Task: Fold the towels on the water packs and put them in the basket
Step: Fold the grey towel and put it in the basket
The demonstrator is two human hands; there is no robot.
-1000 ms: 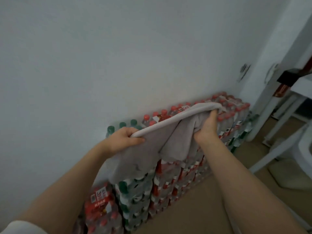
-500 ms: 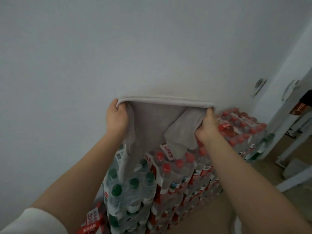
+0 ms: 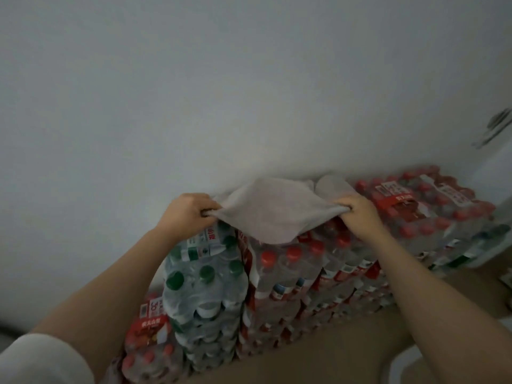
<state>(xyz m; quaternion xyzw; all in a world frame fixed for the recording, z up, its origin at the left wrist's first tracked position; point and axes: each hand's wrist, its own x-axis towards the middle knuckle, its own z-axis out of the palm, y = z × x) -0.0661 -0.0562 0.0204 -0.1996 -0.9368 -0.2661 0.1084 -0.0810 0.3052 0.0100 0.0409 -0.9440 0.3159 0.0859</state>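
Note:
A grey towel lies stretched over the top of the stacked water packs against the wall. My left hand grips its left corner, fingers curled round the cloth. My right hand grips the right corner the same way. The towel's near edge sags over the red-capped bottles between my hands, and its far edge bunches up against the wall. No basket is in view.
Green-capped packs stand at the stack's left, red-capped ones run to the right. The white wall is directly behind. Brown floor lies in front, with a white object's edge at bottom right.
The towel, held up in front of the wall half a second ago, has come down onto the water packs. Both hands dropped lower and moved wider apart, still gripping its corners.

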